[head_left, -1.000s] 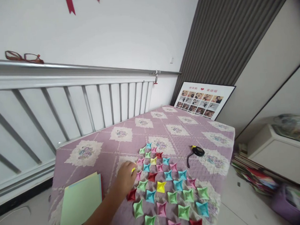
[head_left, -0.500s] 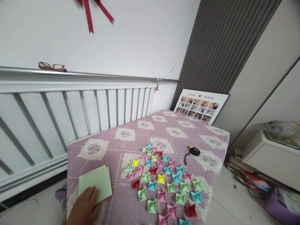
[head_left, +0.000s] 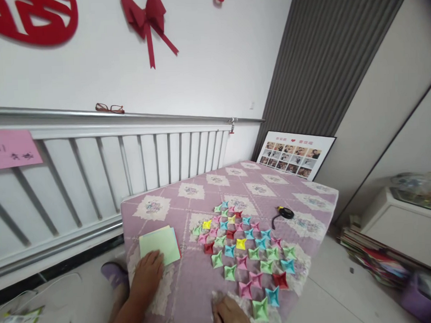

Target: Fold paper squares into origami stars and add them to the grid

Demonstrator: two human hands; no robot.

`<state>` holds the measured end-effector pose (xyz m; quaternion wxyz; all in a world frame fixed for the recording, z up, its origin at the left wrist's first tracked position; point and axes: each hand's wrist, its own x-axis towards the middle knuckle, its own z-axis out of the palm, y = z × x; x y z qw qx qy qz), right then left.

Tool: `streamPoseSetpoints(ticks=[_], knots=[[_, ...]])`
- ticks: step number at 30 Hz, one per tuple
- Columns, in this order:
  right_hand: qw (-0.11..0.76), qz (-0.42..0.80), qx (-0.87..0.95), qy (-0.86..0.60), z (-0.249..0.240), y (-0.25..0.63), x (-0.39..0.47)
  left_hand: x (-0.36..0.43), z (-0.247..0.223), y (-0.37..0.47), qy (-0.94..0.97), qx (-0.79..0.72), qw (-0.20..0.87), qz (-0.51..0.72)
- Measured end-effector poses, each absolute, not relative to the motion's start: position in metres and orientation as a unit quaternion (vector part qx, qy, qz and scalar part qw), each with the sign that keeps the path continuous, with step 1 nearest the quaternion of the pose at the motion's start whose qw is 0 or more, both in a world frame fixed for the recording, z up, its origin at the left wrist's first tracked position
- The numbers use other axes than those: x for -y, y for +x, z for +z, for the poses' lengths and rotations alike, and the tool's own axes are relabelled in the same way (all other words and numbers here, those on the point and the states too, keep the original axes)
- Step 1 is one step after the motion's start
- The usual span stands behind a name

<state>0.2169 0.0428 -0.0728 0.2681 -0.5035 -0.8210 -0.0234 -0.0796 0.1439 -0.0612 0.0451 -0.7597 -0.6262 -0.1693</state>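
Many folded papers [head_left: 241,243] are set out on the surface [head_left: 192,286], flat sheets [head_left: 166,240] are left unfolded beneath the left hand [head_left: 149,271], fingers extended, nothing gripped, and whether anything is held by the right hand [head_left: 231,314], fingers curled, cannot be told.

Right hand [head_left: 231,315] cut off by bottom edge; anything held can't be made out. Paper stack [head_left: 164,244] partly covered by left hand [head_left: 149,271]. Pink note [head_left: 11,150] cropped at left. Poster photos [head_left: 287,150] too small to be identified.
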Motion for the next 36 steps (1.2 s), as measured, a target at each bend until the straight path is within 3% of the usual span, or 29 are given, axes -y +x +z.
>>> streamPoseSetpoints(ticks=[22,36], knots=[[0.322,-0.003,0.805,-0.498,-0.056,0.209,-0.037,-0.137,-0.037,-0.076,-0.745,0.639,0.023,-0.191],[0.267,0.028,0.807,-0.526,-0.056,0.209,-0.034,-0.136,-0.034,-0.074,-0.755,0.634,0.019,-0.168]])
